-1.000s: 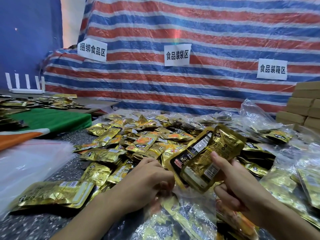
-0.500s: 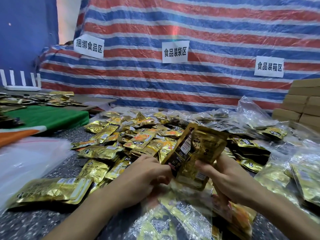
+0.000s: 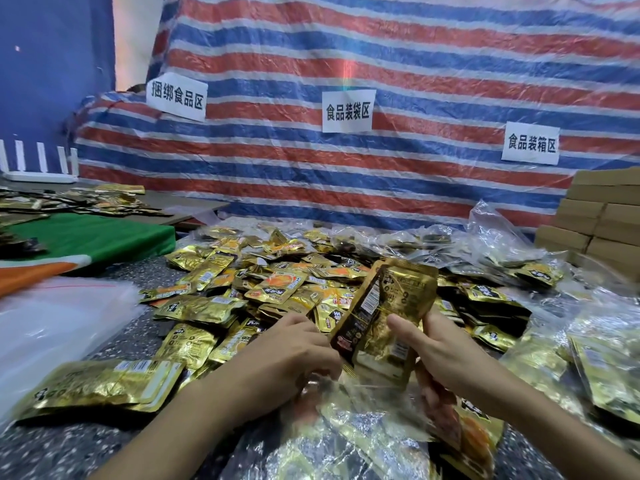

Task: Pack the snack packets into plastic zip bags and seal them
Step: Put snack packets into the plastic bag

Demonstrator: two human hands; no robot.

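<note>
Since the earlier frame the bundle of snack packets (image 3: 388, 313) has swung from a rightward lean to nearly upright. It has also dropped lower in the middle of the frame, and its bottom edge is now just at the mouth of the zip bag (image 3: 346, 441). That clear bag lies crumpled at the lower centre, and gold packets show through its film. The left hand (image 3: 287, 358) pinches the bag's lip with curled fingers, its grip narrow on the film. The right hand (image 3: 446, 355) has its grip closed round the bundle, thumb across the front face.

To do this step well, I judge the left hand should draw the lip up and away so the mouth gapes. The right should keep the packets squared together and slide them in bottom-first. A loose corner could snag the zip track, which must stay free of folds for sealing.

Behind the hands a loose pile of packets (image 3: 277, 282) covers the speckled surface (image 3: 69, 448), with filled bags (image 3: 609, 362) at the right. The printing on the packets is too small to read, though a barcode shows on the bundle's side. Three white signs hang on the striped tarp (image 3: 381, 64) across the top: 捆绑食品区 (image 3: 176, 96) at upper left, 食品装袋区 (image 3: 348, 111) in the centre, and 食品装箱区 (image 3: 531, 143) at right.
</note>
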